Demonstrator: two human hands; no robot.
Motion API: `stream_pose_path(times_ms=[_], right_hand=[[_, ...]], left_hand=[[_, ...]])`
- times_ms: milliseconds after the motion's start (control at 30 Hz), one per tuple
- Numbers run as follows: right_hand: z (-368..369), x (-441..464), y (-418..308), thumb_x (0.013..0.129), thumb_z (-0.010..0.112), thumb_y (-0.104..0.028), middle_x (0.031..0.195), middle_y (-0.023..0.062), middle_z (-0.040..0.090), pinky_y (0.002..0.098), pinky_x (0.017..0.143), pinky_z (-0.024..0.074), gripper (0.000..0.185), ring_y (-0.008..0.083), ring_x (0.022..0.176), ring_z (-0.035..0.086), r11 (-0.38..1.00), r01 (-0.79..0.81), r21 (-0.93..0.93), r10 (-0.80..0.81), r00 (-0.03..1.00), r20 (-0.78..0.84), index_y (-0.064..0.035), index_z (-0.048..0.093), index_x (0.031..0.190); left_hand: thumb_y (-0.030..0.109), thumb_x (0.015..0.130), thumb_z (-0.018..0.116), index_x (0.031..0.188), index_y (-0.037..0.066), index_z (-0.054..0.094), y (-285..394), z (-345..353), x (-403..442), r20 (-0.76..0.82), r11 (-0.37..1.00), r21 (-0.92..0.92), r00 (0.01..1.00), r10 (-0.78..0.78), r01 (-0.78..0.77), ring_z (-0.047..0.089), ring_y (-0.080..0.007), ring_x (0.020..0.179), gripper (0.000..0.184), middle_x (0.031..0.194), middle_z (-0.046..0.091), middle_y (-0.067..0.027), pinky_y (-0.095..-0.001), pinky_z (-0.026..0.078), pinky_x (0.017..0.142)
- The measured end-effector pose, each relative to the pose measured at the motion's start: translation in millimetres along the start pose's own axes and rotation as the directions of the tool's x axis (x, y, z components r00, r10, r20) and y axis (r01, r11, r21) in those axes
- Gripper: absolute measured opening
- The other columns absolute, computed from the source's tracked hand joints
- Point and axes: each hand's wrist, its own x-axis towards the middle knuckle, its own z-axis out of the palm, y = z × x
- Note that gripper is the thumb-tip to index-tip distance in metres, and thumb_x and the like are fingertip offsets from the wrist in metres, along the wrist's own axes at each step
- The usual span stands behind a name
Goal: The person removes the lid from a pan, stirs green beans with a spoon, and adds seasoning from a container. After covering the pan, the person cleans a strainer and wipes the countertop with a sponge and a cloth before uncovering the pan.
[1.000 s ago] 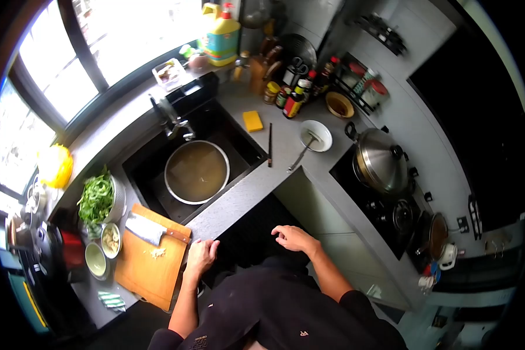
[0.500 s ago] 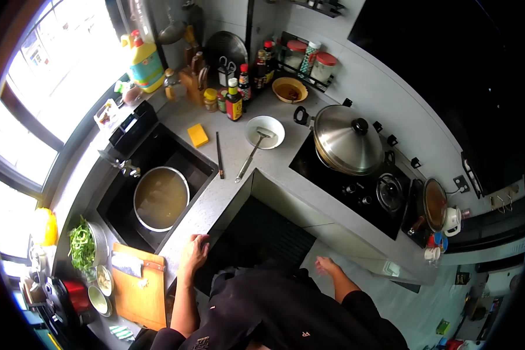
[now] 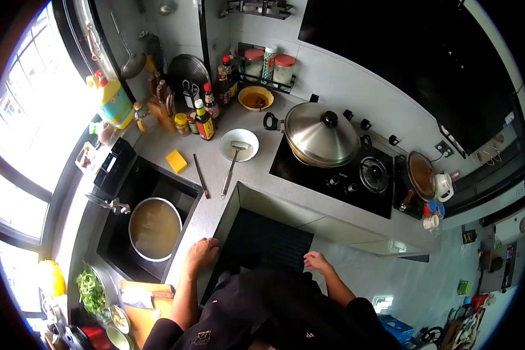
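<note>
My left hand is by the counter edge right of the sink, its fingers loosely curled and partly hidden. My right hand hangs over the floor in front of the cabinets, fingers bent, with no object visible in it. A pot of cloudy liquid stands in the black sink. At the lower left a cleaver lies on the wooden board. A white bowl on the counter has a metal spatula leaning in it. A large lidded pot sits on the stove.
A yellow sponge and dark chopsticks lie beside the sink. Sauce bottles and a knife block stand at the back corner. Leafy greens fill a bowl at left. A covered pan is at right.
The view has swung right toward the stove. My right hand has moved outward, away from my left hand, which stays near the counter edge.
</note>
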Motion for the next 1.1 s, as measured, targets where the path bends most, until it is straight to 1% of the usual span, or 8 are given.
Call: stream_pose_path(times_ms=[133,233,367,400,600,733,833,1100], right_hand=[[9.4,-5.1,20.1,0.103,0.051,-0.02,0.093,0.0062,0.067,0.0327,0.067,0.0576,0.02,0.017,0.078,0.067,0.998,-0.046,0.043,0.047,0.999,-0.02,-0.0076,0.064,0.111],[12.0,-4.5,40.7,0.102,0.051,-0.02,0.094,0.0068,0.067,0.0333,0.068,0.058,0.02,0.018,0.079,0.067,0.994,-0.065,0.083,0.067,0.997,-0.03,-0.007,0.064,0.111],[19.7,-32.5,50.6,0.102,0.052,-0.02,0.095,0.0077,0.068,0.0342,0.068,0.0584,0.021,0.0191,0.08,0.068,0.986,-0.057,0.154,0.07,0.995,-0.078,-0.0078,0.064,0.113],[22.5,-38.3,50.4,0.102,0.052,-0.02,0.095,0.0079,0.068,0.0345,0.069,0.0585,0.021,0.0194,0.08,0.068,0.985,-0.055,0.165,0.071,0.993,-0.092,-0.0081,0.064,0.114],[29.1,-50.4,83.9,0.101,0.052,-0.023,0.096,0.0076,0.068,0.0352,0.071,0.0588,0.023,0.0197,0.081,0.068,0.976,-0.045,0.211,0.07,0.991,-0.113,-0.0089,0.064,0.115],[33.5,-56.4,84.0,0.102,0.053,-0.024,0.096,0.0069,0.068,0.0349,0.07,0.0588,0.022,0.0199,0.081,0.068,0.967,-0.087,0.24,0.121,0.984,-0.13,-0.0092,0.064,0.114],[37.9,-60.9,82.7,0.102,0.054,-0.025,0.097,0.0066,0.068,0.0346,0.069,0.0587,0.022,0.02,0.081,0.069,0.961,-0.085,0.264,0.128,0.98,-0.151,-0.0093,0.064,0.114],[37.2,-69.5,80.7,0.102,0.055,-0.023,0.099,0.0066,0.068,0.0334,0.068,0.0586,0.021,0.019,0.082,0.069,0.956,-0.118,0.268,0.163,0.975,-0.154,-0.0087,0.064,0.114]], left_hand=[[0.027,0.09,0.065,0.128,0.012,0.063,-26.3,0.9,-0.5,-0.11,0.995,0.044,0.99,-0.085,0.09,0.06,-0.045,0.114,0.041,0.127,0.058,-0.0265,-0.0512,0.051,0.097],[0.03,0.09,0.067,0.133,0.012,0.059,-54.0,10.4,-3.1,-0.094,0.979,0.135,0.986,-0.139,0.151,0.059,-0.0453,0.116,0.047,0.128,0.055,-0.028,-0.0523,0.051,0.097],[0.033,0.091,0.067,0.14,0.015,0.054,-69.7,16.7,-6.0,0.129,0.958,0.173,0.959,-0.251,0.228,0.061,-0.0443,0.117,0.053,0.13,0.057,-0.0284,-0.0508,0.051,0.099],[0.034,0.091,0.068,0.14,0.012,0.053,-86.0,28.9,-3.6,0.145,0.967,0.184,0.968,-0.206,0.178,0.062,-0.046,0.113,0.056,0.123,0.06,-0.0302,-0.0504,0.051,0.098],[0.036,0.088,0.069,0.142,0.012,0.051,-94.2,41.2,-0.3,0.177,0.97,0.183,0.965,-0.194,0.162,0.063,-0.0482,0.109,0.061,0.126,0.057,-0.0326,-0.0518,0.053,0.095],[0.031,0.087,0.068,0.139,0.011,0.052,-84.2,42.1,-3.0,-0.022,0.972,0.155,0.984,-0.176,0.178,0.062,-0.0483,0.11,0.058,0.126,0.057,-0.0303,-0.0524,0.052,0.096],[0.032,0.087,0.067,0.138,0.012,0.054,-97.0,45.0,6.9,0.127,0.975,0.172,0.978,-0.167,0.144,0.062,-0.0481,0.111,0.057,0.126,0.058,-0.0289,-0.0526,0.051,0.097],[0.037,0.09,0.064,0.133,0.012,0.057,-85.0,38.1,14.4,0.089,0.975,0.174,0.984,-0.153,0.136,0.063,-0.0435,0.112,0.051,0.122,0.062,-0.0282,-0.0508,0.051,0.095]])
